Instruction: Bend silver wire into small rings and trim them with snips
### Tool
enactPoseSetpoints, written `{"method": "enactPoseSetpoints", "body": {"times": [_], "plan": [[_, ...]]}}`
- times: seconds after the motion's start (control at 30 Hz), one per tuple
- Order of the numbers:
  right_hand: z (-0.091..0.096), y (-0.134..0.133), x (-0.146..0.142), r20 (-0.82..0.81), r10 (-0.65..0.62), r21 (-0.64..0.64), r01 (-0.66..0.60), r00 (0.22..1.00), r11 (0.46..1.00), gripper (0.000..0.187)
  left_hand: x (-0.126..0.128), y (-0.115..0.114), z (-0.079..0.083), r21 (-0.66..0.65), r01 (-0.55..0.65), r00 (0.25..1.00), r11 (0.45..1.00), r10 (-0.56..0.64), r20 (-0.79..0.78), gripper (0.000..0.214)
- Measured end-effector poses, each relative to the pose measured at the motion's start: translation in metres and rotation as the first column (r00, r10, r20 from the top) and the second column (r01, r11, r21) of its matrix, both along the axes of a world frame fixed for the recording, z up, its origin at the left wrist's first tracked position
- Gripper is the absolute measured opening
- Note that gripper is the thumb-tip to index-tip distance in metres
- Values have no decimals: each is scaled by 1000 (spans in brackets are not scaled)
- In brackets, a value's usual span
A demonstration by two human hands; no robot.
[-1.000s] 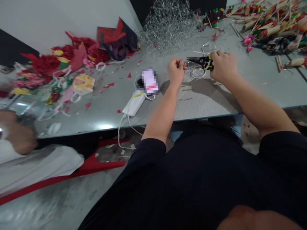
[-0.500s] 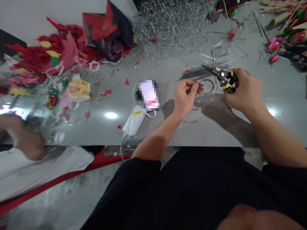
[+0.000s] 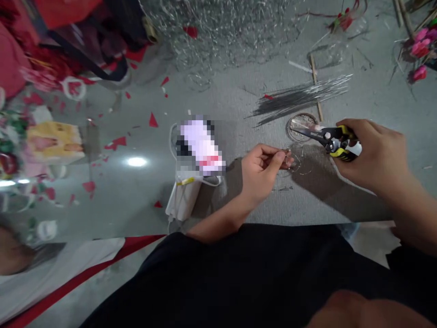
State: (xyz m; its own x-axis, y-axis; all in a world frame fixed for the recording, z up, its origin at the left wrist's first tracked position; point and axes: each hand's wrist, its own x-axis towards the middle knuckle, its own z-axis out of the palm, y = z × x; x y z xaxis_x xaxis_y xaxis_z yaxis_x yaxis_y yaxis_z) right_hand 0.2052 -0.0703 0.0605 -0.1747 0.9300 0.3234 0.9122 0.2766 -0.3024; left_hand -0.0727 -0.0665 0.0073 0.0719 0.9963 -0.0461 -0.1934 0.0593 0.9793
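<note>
My left hand [image 3: 261, 171] is closed in a pinch on a thin wire [image 3: 300, 169], which curls in a loop beyond the fingertips. My right hand [image 3: 378, 152] grips needle-nose pliers [image 3: 329, 136] with black and yellow handles. Their jaws point left, across the small round dish [image 3: 289, 132] of tiny pale beads; whether they touch it I cannot tell. Behind the dish lies a bundle of straight thin wires [image 3: 293, 101], next to a slim wooden stick [image 3: 314, 73].
Left of my hands, a phone [image 3: 203, 146] with a blurred screen leans by a white device [image 3: 184, 198] with a cable. A heap of twisted silvery wire [image 3: 225, 41] spreads at the back. Red scraps [image 3: 153, 120] and a yellow box [image 3: 56, 141] lie left. Another person's arm [image 3: 13, 250] is at far left.
The view has shifted right and closer. My left hand has drawn the wire from beside the dish towards me. The pliers have come down, their jaws now across the dish.
</note>
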Motion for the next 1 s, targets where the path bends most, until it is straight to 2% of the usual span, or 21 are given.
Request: {"method": "enactPoseSetpoints", "body": {"times": [0.1,0.2,0.37,0.5,0.67,0.83,1.0], "plan": [[17,-12,2,114,56,1,-56,992,998,53,1,-1,-1,-33,12,999,999,-11,35,53],[23,-19,9,189,120,45,-131,975,990,42,1,1,-4,-62,9,999,998,-7,36,55],[11,-13,22,264,261,108,-297,929,949,32,-1,0,-6,-39,-38,998,999,36,-43,62],[1,-7,30,332,315,180,-388,889,904,28,-2,-8,-7,-38,-17,995,999,13,-98,62],[-5,-9,31,330,328,159,-395,885,905,32,-2,-16,-3,-9,11,990,1000,-13,-141,56],[-7,-20,26,254,302,145,-345,919,927,34,-4,-17,2,28,67,981,997,-60,-184,48],[-11,-29,26,292,292,151,-345,911,926,28,-5,-22,7,19,53,967,998,-47,-249,42]]}}
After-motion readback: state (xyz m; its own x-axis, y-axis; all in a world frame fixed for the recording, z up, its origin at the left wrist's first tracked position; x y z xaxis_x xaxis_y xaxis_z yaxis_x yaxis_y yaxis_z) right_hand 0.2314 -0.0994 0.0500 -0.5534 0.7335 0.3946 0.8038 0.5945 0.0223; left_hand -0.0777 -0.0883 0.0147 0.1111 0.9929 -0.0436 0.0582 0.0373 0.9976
